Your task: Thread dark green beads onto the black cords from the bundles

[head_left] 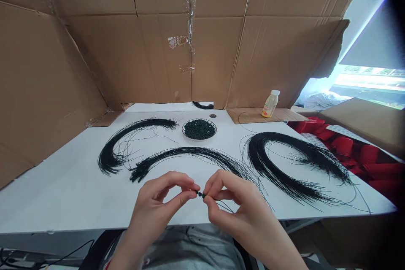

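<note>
My left hand (160, 204) and my right hand (234, 202) meet low in the middle, above the table's front edge. Between the two pinches shows a short, dark, beaded-looking piece (200, 194). The left thumb and forefinger close on one end of it, the right ones on the other. Thin black strands (225, 206) trail from under the right fingers. Just beyond lies a curved bundle of black strands (193, 150) with a clumped, knobby left end (141, 170). Farther back, a round dish (199, 139) holds many small dark green pieces (198, 128).
More black strands form a bundle (109, 152) at the left and a large curved one (259, 156) at the right. A bottle (270, 104) stands on cardboard at the back right. Cardboard walls (209, 59) enclose the white table (63, 194). Red items (344, 147) lie beyond its right edge.
</note>
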Tool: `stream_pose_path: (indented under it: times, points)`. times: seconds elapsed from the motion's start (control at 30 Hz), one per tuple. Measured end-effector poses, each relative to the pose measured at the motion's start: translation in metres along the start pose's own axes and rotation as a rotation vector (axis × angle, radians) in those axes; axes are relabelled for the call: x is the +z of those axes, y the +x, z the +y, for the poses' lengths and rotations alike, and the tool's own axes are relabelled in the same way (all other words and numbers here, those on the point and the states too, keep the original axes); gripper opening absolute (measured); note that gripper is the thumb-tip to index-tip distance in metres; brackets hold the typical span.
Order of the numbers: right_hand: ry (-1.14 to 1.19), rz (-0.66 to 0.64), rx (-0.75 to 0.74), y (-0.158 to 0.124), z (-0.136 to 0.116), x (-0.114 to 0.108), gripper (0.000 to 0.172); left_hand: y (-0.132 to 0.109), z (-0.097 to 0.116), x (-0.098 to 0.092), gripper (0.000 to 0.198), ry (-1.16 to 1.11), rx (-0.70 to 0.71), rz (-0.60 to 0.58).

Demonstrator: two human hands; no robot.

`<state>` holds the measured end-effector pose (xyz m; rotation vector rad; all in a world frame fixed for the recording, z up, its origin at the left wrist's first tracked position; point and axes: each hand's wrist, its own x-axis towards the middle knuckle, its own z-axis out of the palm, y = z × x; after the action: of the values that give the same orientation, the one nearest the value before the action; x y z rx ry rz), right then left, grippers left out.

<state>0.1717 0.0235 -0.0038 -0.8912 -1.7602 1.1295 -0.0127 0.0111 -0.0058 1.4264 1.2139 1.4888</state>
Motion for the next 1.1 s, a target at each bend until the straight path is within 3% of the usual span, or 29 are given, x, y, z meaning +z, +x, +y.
stream_pose_path:
  times: [0.23, 0.53, 0.7, 0.87, 1.0, 1.1]
  points:
    - [-0.062, 0.006, -0.017, 0.002, 0.003, -0.003, 0.014, 0.004, -0.005, -0.004, 0.008, 0.048, 0.021, -0.056]
    - [-0.136, 0.12, -0.087, 0.006, 0.013, 0.001, 0.012, 0.001, -0.005, 0.005, 0.007, 0.031, 0.002, 0.052]
    - [-0.096, 0.156, -0.075, 0.007, 0.013, 0.001, 0.011, 0.005, -0.009, 0.0, 0.007, 0.044, -0.005, -0.024]
    - [-0.086, 0.161, -0.063, 0.007, 0.012, 0.0, 0.01, 0.01, -0.019, -0.009, 0.006, 0.066, 0.091, -0.12]
    - [-0.071, 0.132, -0.055, 0.01, 0.013, 0.0, 0.01, 0.01, -0.022, -0.006, 0.009, 0.071, 0.103, -0.131]
    - [0.064, 0.104, 0.047, 0.018, 0.017, -0.007, 0.014, 0.009, -0.021, -0.002, 0.013, 0.057, 0.048, -0.098]
